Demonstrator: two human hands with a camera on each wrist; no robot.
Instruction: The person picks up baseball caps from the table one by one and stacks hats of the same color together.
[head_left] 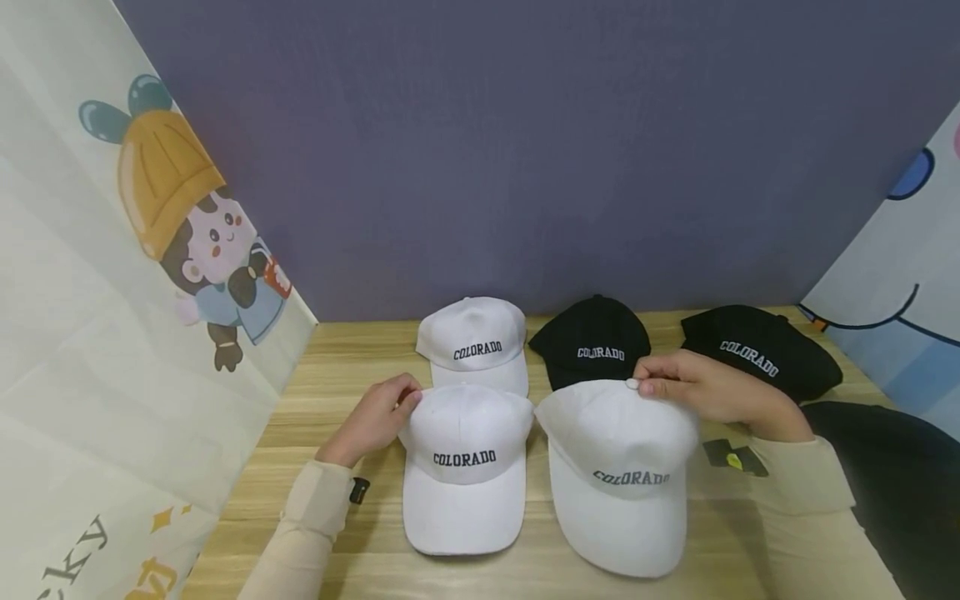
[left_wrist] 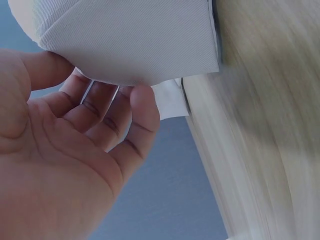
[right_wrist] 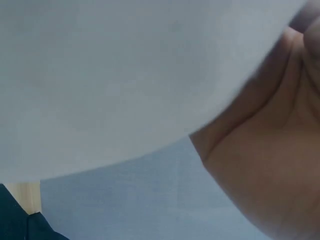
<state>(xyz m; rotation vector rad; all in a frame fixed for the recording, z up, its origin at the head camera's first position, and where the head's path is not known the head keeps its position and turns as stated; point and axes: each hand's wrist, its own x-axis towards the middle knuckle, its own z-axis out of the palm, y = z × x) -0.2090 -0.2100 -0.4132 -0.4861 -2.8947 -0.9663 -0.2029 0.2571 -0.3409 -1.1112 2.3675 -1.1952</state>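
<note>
Two white baseball caps lettered COLORADO stand side by side at the front of the table in the head view. The left hand (head_left: 378,417) grips the left side of the front left white cap (head_left: 465,508); in the left wrist view its thumb and curled fingers are at the edge of the white fabric (left_wrist: 135,40). On the right, the right hand (head_left: 690,385) pinches the top of the front right white cap (head_left: 618,525) near its button. That cap looks tilted. Its pale fabric (right_wrist: 110,80) covers much of the right wrist view, and the right fingertips are mostly hidden there.
Behind them sit another white cap (head_left: 471,329), a black cap (head_left: 596,325) and a second black cap (head_left: 750,329) along the purple-grey wall (head_left: 525,150). A larger dark object (head_left: 885,467) lies at the right edge of the wooden table (head_left: 300,417). Printed panels flank both sides.
</note>
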